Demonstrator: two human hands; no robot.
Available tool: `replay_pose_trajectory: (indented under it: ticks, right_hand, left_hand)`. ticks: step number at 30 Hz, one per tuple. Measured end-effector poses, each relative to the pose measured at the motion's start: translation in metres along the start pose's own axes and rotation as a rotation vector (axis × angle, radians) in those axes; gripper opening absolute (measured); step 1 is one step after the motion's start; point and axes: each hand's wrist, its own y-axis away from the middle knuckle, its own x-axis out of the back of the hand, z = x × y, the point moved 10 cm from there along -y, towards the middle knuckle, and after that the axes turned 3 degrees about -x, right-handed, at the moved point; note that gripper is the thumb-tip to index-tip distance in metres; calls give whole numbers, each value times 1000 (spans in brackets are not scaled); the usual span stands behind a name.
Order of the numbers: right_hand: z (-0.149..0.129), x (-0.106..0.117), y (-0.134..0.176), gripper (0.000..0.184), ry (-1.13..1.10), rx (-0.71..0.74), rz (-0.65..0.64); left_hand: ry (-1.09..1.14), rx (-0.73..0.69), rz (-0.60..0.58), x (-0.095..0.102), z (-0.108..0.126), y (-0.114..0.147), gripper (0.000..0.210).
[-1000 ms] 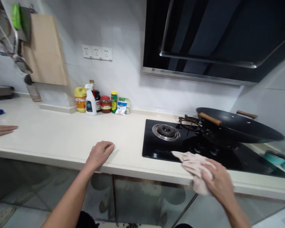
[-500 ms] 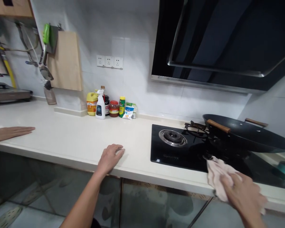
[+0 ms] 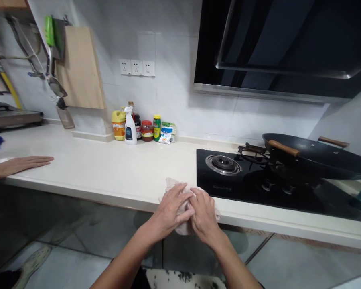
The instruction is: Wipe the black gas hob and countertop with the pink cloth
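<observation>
- Head view: the desk (image 3: 108, 172) runs the full width, its pale top bare around the two working hands.
- Hood (image 3: 276, 40): dark, on the wall above the stove.
- Stove (image 3: 249, 188): set into the desk at the right; its left burner (image 3: 224, 164) has nothing standing over it, and the glass in front shows plainly.
- Wok (image 3: 315, 156): over the right part of the stove, hiding some of the glass, so how clean that part is cannot be told.
- Left hand (image 3: 171, 206): fingers bent, grasping the left part of the cloth.
- Right hand (image 3: 203, 210): just beside the left, grasping the cloth's other side near the stove's front left corner.
- Cloth (image 3: 184, 228): pale, bunched beneath both hands at the desk's front edge; whether it presses on the top or is lifted slightly cannot be told.
- Progress, as a judgement: work with the cloth looks under way rather than finished, since it is in both hands and not laid aside. No clear mess shows on the near desk top; how much is left cannot be told.
- Co-worker's hand (image 3: 30, 162): flat on the desk at the far left, well apart from the cloth.
- Spray bottle (image 3: 130, 128): upright by the wall among jars, out of both working hands.
</observation>
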Motion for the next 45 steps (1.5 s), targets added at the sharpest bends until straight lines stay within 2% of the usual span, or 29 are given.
replay_pose_trajectory:
  ticks: [3,5,7,8,11,13,15,18,21,24,26,29,33,36,41,45]
  right_hand:
    - [34,23,6,43,-342,-80,-27]
    - [80,58,20,43,-410,-181,104]
    - [126,100,40,33,-227,-228,275]
    - [147,116,49,32,-119,-249,311]
    - [203,141,67,39,133,-337,292]
    - [229,144,74,45,251,-414,258]
    - [245,140,83,50,323,-515,247]
    - [253,132,95,51,359,-616,280]
    - [245,125,99,53,397,-542,300]
    - [236,120,102,56,444,-418,300]
    - [234,119,105,54,448,-394,304]
    - [233,119,105,51,453,-383,310]
    - [227,121,105,53,494,-338,382]
    - [220,121,106,50,507,-276,440]
    - [216,122,107,46,509,-231,509]
    - [215,121,107,45,508,-219,532]
  left_hand:
    - [-65,23,-132,-10,-10,4,83]
    - [-114,33,-169,-16,-19,4,91]
    - [-171,42,-181,-26,-23,0,95]
    - [-206,49,-185,-34,-21,-4,100]
    - [-313,81,-215,-67,-6,-22,118]
    - [-360,121,-222,-90,9,-34,126]
    - [-373,121,-200,-106,29,-45,123]
    - [-386,40,-123,-114,57,-53,115]
    - [-391,-45,-67,-109,67,-50,108]
    - [-377,-125,-59,-98,59,-37,101]
    - [-378,-139,-64,-88,44,-26,97]
    - [-406,-92,-80,-66,10,-6,97]
    - [-443,-50,-60,-17,-45,27,102]
    - [-487,29,-36,33,-95,54,100]
    - [-590,261,-159,121,-178,104,96]
    - [-699,462,-213,194,-224,142,82]
